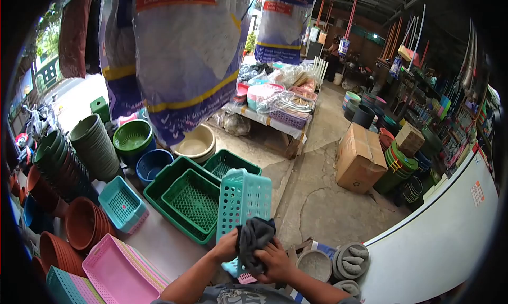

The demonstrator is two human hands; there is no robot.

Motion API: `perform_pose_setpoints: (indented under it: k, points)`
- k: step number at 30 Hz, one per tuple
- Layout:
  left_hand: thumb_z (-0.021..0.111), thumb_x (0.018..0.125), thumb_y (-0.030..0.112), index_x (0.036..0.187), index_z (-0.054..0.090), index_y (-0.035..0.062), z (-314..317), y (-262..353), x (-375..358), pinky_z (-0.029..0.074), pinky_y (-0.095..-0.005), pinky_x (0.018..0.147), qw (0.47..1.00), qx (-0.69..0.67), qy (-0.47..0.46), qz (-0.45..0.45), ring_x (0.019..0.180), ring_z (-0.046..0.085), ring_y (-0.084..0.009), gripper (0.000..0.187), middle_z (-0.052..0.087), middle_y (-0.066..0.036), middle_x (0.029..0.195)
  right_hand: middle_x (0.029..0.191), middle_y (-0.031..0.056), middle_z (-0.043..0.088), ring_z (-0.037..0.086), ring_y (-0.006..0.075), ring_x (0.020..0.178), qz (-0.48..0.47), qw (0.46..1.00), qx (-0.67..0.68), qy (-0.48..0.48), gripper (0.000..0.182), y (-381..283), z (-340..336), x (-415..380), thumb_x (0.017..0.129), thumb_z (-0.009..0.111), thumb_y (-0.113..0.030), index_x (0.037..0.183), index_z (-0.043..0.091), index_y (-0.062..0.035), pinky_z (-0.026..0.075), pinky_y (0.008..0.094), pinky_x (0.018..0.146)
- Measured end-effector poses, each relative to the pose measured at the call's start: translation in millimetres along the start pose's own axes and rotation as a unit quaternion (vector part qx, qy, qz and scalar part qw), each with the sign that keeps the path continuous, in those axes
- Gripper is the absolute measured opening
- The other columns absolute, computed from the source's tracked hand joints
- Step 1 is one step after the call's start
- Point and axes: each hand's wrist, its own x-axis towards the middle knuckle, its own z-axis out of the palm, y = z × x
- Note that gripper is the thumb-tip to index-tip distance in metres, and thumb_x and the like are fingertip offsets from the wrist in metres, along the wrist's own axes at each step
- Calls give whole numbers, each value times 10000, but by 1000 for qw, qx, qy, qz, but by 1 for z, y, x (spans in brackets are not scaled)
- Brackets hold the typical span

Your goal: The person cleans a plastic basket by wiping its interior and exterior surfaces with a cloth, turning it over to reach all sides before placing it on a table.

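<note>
A dark grey cloth (255,243) is bunched between my two hands, in front of my body. My left hand (226,246) has its fingers closed at the cloth's left edge, beside a light turquoise perforated basket (244,195) that stands upright on its end. My right hand (276,261) grips the cloth from the right, fingers curled over it. The lower end of the basket passes behind the cloth, and a bit of pink basket (246,278) shows below. Whether my left hand also touches the basket is hard to tell.
Green baskets (193,201) lie left of the upright basket. Pink trays (124,272) and stacked brown pots (87,224) are at lower left. Plastic bags (185,55) hang overhead. A cardboard box (361,157) stands on the floor, with a white panel (428,240) at right.
</note>
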Motion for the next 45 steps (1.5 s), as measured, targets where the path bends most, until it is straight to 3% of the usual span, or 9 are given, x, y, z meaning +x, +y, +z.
perform_pose_setpoints:
  k: [3,5,8,10,18,20,27,33,45]
  points:
    - [663,795,108,1251,524,63,-1,19,-14,426,-330,942,992,89,-80,40,1106,545,-263,479,569,-115,1211,1128,205,586,516,386,1155,-6,995,-66,71,451,23,-27,12,611,757,-305,962,573,-89,195,549,1078]
    - [668,774,67,1279,489,50,13,57,-12,426,-333,941,893,-381,-30,-237,1092,548,-237,536,574,-102,1185,1063,221,583,475,429,1198,58,987,-74,131,588,30,-53,31,590,791,-324,1023,490,-65,240,563,1058]
    - [597,787,103,1318,429,12,7,59,3,436,-410,962,887,-442,-80,-110,1106,552,-262,564,559,-161,1199,901,128,571,550,379,917,241,901,273,236,457,38,-30,29,600,785,-274,939,542,-87,310,557,941]
    - [483,800,196,1341,395,18,-5,53,14,437,-464,976,740,-651,-167,-41,1115,553,-325,576,538,-201,1226,1025,120,582,526,347,1122,67,993,-9,92,403,3,-26,23,575,745,-246,912,580,-98,282,558,1028]
    - [519,855,583,1419,292,66,6,41,11,393,-419,1013,913,-375,-97,-129,1189,495,-258,798,442,-100,1359,1032,159,592,533,337,1147,7,981,-66,181,476,5,-46,37,562,759,-256,970,567,-103,225,564,1072]
    - [473,847,644,1385,364,85,8,56,17,367,-442,1030,873,-467,-107,-90,1186,493,-279,784,457,-93,1352,1014,156,587,549,348,1088,317,875,334,147,501,4,-54,39,568,769,-243,994,552,-94,261,524,1060]
    - [373,904,619,1327,408,-3,-21,26,37,484,-434,941,728,-636,-121,-226,1049,597,-295,753,542,-205,1223,1036,154,581,539,338,1078,-84,996,5,-29,465,-11,-22,23,642,707,-233,1044,539,-69,335,452,1032]
    - [464,934,478,1289,461,12,3,57,8,435,-374,974,896,-439,-48,-56,1112,558,-249,586,549,-120,1241,934,180,578,578,333,914,308,936,172,-18,366,17,-51,46,741,668,-215,1044,545,-50,458,383,821]
    - [431,728,787,1414,278,48,-2,78,-1,459,-429,967,896,-411,-9,-169,1133,555,-293,1020,506,-164,1293,1196,193,553,469,352,1221,35,999,22,8,481,6,-34,43,657,680,-220,1097,586,-50,293,475,1074]
